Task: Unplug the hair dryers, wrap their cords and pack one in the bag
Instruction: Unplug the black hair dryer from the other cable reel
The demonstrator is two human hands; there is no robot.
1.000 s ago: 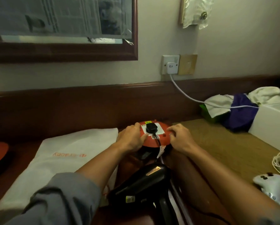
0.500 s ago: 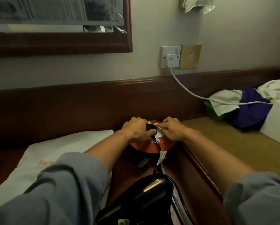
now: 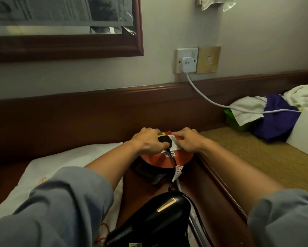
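Both hands at frame centre: my left hand [image 3: 149, 142] pinches the black plug [image 3: 164, 139], seated in the orange extension reel [image 3: 167, 158]; right hand [image 3: 187, 140] presses flat on the reel, holding nothing. Plug pulls straight up. Hair dryer [image 3: 156, 216] lies lower centre; white bag [image 3: 64, 168] left.

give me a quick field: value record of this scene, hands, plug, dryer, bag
left hand: gripping the black plug
right hand: fingers pressing on the orange extension reel beside the plug
plug state: seems to sit in the reel's white socket face
hair dryer: black, lying near the camera, cord running up to the plug
white bag: flat on the left, under the left arm
wall socket: white plug in it
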